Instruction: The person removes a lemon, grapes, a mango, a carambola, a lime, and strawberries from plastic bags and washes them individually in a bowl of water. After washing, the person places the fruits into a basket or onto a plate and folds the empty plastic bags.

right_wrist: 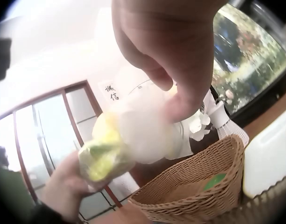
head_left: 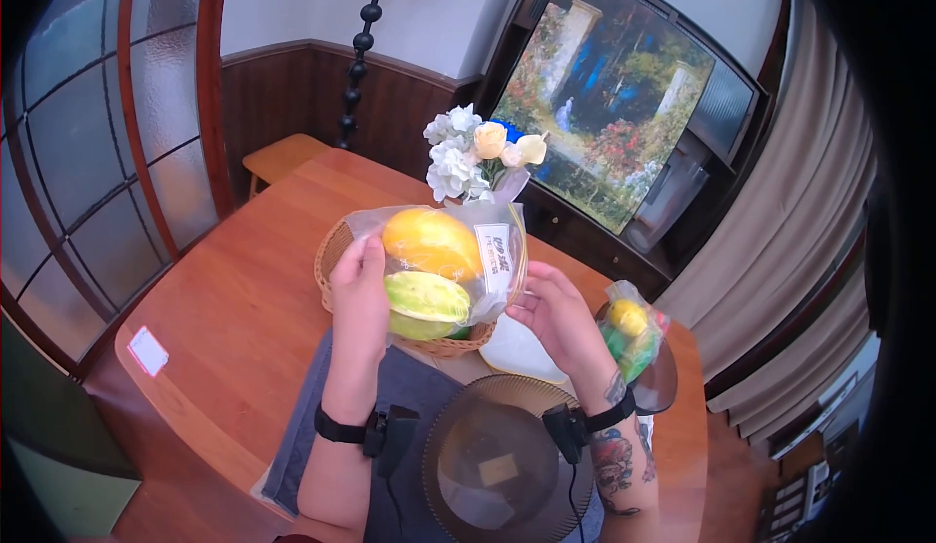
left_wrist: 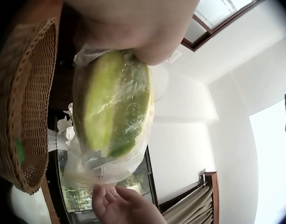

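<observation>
A clear zip bag (head_left: 497, 294) holds an orange-yellow fruit (head_left: 429, 241) and a green-yellow ridged fruit (head_left: 425, 301), with a white label on its side. My left hand (head_left: 359, 294) grips the bag's left end, thumb on top. At the opposite end, my right hand (head_left: 558, 311) pinches the bag's edge near the yellow zip strip. Both hands hold it above a wicker basket (right_wrist: 194, 182), where a green item (right_wrist: 214, 181) lies. The left wrist view shows the green-yellow fruit (left_wrist: 116, 105) through the plastic.
A ribbed round brown-glass dish (head_left: 507, 455) stands nearest me on a grey cloth (head_left: 322, 426). Beyond it are a white tray (head_left: 522, 350) and flowers (head_left: 463, 158). A bag with a yellow and a green item (head_left: 629, 321) is at right; a card (head_left: 147, 351) lies left.
</observation>
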